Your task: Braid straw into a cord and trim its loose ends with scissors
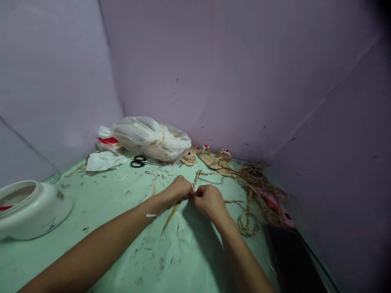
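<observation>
My left hand (181,188) and my right hand (210,200) meet over the middle of the green table, fingertips pinched close together. Between them they grip a braided straw cord (196,179), whose plaited part rises just behind the fingers and bends off to the right. A loose flat strand of straw (171,218) hangs below my left hand toward the table. The exact spot where the fingers press the cord is hidden. More braided cord lies in a small coil (248,224) to the right of my right wrist.
A tied plastic bag (152,138) lies against the wall. Black-handled scissors (139,161), white paper (105,161) and woven straw pieces with red beads (209,158) are nearby. A white ceramic vessel (45,211) stands left; tangled cords (259,183) and a dark flat object (293,256) lie right.
</observation>
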A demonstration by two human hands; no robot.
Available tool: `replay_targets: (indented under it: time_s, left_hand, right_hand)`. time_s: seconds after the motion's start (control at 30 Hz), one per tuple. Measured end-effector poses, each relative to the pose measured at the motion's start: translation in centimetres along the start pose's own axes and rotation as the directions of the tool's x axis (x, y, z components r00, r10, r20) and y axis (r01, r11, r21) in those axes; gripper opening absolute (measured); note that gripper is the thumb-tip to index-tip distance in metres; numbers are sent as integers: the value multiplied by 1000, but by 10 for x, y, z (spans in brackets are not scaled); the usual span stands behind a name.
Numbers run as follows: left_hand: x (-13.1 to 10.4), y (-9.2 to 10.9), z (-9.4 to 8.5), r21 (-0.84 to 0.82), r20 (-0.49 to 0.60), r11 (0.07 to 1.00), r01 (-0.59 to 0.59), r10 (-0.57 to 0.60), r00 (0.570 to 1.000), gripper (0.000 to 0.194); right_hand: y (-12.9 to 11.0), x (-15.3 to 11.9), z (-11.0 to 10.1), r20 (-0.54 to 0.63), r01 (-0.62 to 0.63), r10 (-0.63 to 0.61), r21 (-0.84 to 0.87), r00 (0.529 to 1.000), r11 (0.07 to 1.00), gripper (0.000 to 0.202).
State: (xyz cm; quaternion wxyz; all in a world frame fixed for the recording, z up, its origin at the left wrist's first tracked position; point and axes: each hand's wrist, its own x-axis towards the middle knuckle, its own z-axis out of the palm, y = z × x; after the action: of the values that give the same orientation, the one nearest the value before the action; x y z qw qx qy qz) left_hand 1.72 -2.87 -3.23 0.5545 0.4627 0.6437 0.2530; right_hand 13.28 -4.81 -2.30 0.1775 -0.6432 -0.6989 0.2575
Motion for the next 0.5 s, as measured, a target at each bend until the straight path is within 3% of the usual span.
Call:
replay_targets:
  time_s: [0.3, 0.37, 0.43, 0.5]
  left_hand:
    - [-5, -3, -11, 1, 48, 999, -45, 45, 998, 9]
    - [-5, -3, -13, 4, 73, 999, -52, 52, 996, 9]
    - [-5, -1, -14, 4, 99, 999, -53, 52, 994, 10]
    - [-7, 0, -15, 5, 117, 999, -52, 51, 992, 11]
  right_hand:
    - [-5, 0, 2, 141, 265, -252, -86, 957, 960, 19]
    - [2, 3, -4, 256, 224, -220, 13, 941, 975, 15]
    - [11, 8, -11, 356, 64, -120, 164, 927, 984, 14]
    - [15, 12, -16, 260, -122, 39, 310, 965, 943, 13]
